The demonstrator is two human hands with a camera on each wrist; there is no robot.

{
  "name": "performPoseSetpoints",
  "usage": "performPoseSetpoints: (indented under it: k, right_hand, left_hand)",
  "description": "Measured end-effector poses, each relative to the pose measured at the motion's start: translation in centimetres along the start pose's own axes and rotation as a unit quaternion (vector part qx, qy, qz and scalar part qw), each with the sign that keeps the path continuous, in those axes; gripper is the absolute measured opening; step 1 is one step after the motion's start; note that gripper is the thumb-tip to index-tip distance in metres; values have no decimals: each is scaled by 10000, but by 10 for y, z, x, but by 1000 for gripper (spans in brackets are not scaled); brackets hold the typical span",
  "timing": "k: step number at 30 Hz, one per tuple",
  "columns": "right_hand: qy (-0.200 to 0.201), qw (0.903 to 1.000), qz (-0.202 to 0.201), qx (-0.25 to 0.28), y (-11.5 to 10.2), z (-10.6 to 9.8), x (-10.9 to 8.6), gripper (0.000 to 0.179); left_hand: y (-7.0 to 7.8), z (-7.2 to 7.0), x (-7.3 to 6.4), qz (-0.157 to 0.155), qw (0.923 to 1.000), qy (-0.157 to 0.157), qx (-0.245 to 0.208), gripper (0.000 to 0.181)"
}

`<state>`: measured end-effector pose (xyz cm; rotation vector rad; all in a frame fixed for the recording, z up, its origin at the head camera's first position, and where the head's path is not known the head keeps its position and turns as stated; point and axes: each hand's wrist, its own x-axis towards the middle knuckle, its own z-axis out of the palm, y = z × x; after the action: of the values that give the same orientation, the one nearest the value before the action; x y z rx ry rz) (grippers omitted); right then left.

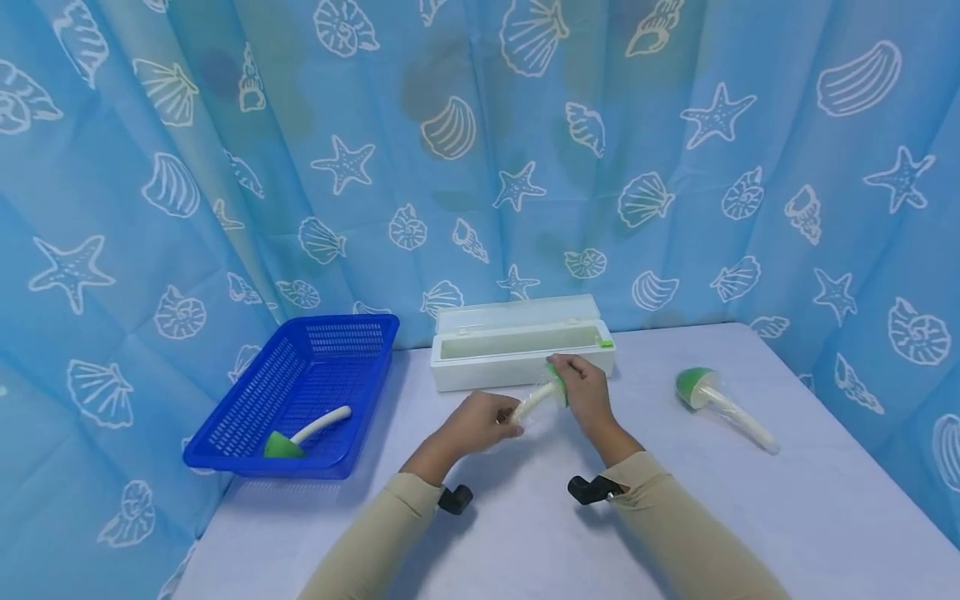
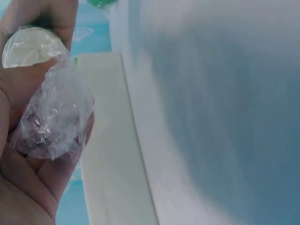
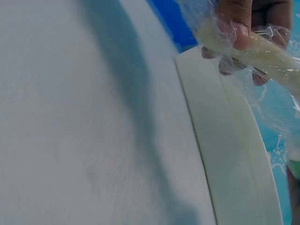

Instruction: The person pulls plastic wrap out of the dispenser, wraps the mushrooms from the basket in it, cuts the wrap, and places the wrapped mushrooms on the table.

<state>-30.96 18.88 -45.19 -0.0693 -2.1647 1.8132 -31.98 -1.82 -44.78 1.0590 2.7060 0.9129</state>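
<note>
Between my hands, over the table, is a white-handled tool with a green domed head [image 1: 536, 400], wrapped in clear plastic; its exact kind cannot be told. My left hand [image 1: 476, 427] pinches the handle's end, with crinkled plastic [image 2: 61, 112] spread across the fingers in the left wrist view. At the other end, my right hand [image 1: 587, 402] holds the green head. The right wrist view shows the pale handle [image 3: 267, 56] through the wrap, the left thumb lying on it. Just behind the hands stands a long white box [image 1: 487, 375], its lid [image 1: 517, 314] raised.
To the left, a blue plastic basket [image 1: 367, 400] holds a similar green-headed tool [image 1: 318, 425] with a bare-looking white handle. Another one in wrap [image 1: 727, 404] lies at the right on the white-covered table [image 1: 570, 558]. A blue shell-patterned curtain [image 1: 480, 125] hangs behind.
</note>
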Motion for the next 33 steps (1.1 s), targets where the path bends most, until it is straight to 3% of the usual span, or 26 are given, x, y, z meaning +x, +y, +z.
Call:
performPoseSetpoints:
  k: [6, 8, 10, 13, 17, 23, 25, 29, 33]
  right_hand:
    - [1169, 9928, -253, 21, 0, 5, 4, 18]
    - [1282, 9913, -280, -63, 1, 4, 6, 16]
    - [1080, 9939, -224, -81, 3, 1, 8, 17]
    - [344, 9993, 2, -138, 5, -6, 9, 30]
    - [-485, 9983, 71, -325, 4, -16, 10, 51]
    - [-1401, 9898, -99, 236, 0, -18, 11, 34]
    - [-1374, 9903, -44, 217, 1, -16, 10, 30]
    - [-851, 9961, 227, 37, 4, -11, 9, 25]
    - [-445, 9983, 357, -83, 6, -9, 11, 25]
  left_hand:
    - [16, 2, 0, 74, 9999, -85, -18, 27]
    - [18, 3, 0, 46, 9999, -88, 59, 27]
    - [18, 3, -1, 14, 9999, -85, 134, 29]
    - [15, 0, -4, -38, 9998, -62, 199, 30]
    - [7, -5, -5, 44, 9995, -90, 293, 30]
    - [4, -10, -5, 288, 9986, -347, 276, 30]
    - [5, -9, -6, 273, 9984, -405, 279, 29]
    - [7, -7, -7, 231, 9983, -417, 321, 31]
    - [6, -6, -8, 248, 9992, -243, 201, 33]
